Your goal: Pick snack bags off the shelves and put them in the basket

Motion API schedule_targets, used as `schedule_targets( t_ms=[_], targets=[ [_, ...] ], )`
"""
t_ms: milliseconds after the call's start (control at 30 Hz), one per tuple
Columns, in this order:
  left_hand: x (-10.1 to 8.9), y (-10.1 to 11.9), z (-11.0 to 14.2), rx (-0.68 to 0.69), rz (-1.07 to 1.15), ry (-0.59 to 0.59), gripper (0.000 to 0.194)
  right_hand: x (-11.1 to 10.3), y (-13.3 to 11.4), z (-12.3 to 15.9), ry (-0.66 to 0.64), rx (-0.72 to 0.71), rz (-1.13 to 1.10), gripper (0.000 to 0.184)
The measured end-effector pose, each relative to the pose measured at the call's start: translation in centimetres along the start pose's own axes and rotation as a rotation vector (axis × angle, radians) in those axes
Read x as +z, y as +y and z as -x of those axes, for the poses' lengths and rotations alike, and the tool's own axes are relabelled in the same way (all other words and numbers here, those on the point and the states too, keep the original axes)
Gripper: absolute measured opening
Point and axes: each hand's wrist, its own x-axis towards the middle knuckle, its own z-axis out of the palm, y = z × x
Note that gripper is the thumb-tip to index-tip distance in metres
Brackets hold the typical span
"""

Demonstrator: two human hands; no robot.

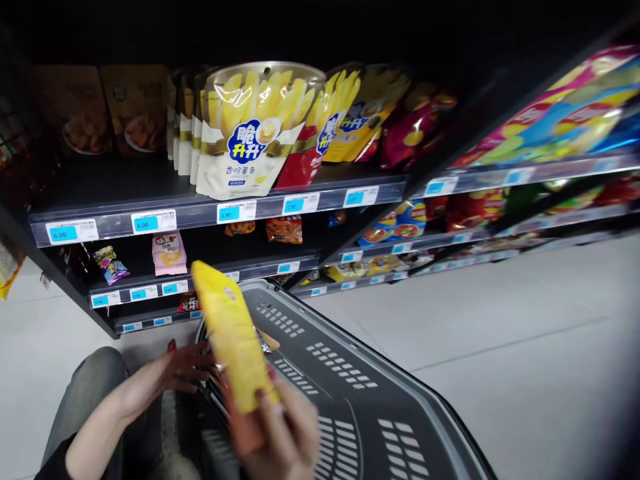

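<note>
A yellow snack bag (227, 327) is gripped near its lower end by my right hand (290, 427), which is blurred by motion. An orange-red part shows beneath the yellow; whether it is a second packet or the bag's other side I cannot tell. Below the bag lies a grey plastic shopping basket (340, 363) with slotted walls. My left hand (183, 367) is empty, its fingers apart at the basket's left side, partly in shadow. Behind the yellow bag, a silvery packet (263, 341) shows inside the basket.
A dark shelf unit (115, 180) stands in front, with white potato-fry pouches (250, 153) on its upper shelf and a pink snack bag (169, 253) lower down. Bags of chips (565, 120) line the right shelves. My bent knee (95, 387) is at lower left, above the pale floor (525, 320).
</note>
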Motion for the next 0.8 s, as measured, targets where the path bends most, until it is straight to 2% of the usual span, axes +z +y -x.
schedule_targets(
  t_ms=[33,133,200,267,333,433,500,567,667,800],
  targets=[
    [-0.3,0.0,0.1,-0.063,-0.034,-0.041,0.049,-0.8,2.7,-0.8,-0.093,0.081,0.068,0.042],
    [-2.1,-0.8,1.0,-0.188,-0.088,-0.086,0.051,-2.1,11.2,-2.5,-0.506,0.275,0.148,0.043],
    [-3.5,-1.9,1.9,-0.229,-0.084,-0.056,0.051,-1.4,15.8,-2.8,-0.802,0.33,0.222,0.043],
    [-4.5,-3.2,2.4,-0.263,-0.088,-0.024,0.052,0.4,18.9,-2.5,-0.946,0.312,0.255,0.041],
    [-5.2,-4.3,2.6,-0.284,-0.086,-0.022,0.053,2.8,20.8,-1.5,-0.96,0.268,0.249,0.034],
    [-5.4,-5.0,2.5,-0.303,-0.073,-0.026,0.054,6.3,22.3,0.4,-0.907,0.2,0.206,0.017],
    [-5.4,-4.8,2.4,-0.306,-0.087,-0.005,0.053,8.0,23.0,1.8,-0.868,0.145,0.164,0.028],
    [-5.3,-4.4,2.2,-0.305,-0.11,0.016,0.051,9.2,23.7,3.1,-0.827,0.091,0.115,0.038],
    [-5.5,-3.9,2.0,-0.304,-0.119,0.031,0.052,10.1,24.6,5.0,-0.758,0.045,0.032,0.045],
    [-6.2,-4.7,1.6,-0.337,-0.101,0.042,0.05,11.1,25.5,8.2,-0.626,0.116,-0.053,0.042]
  ],
)
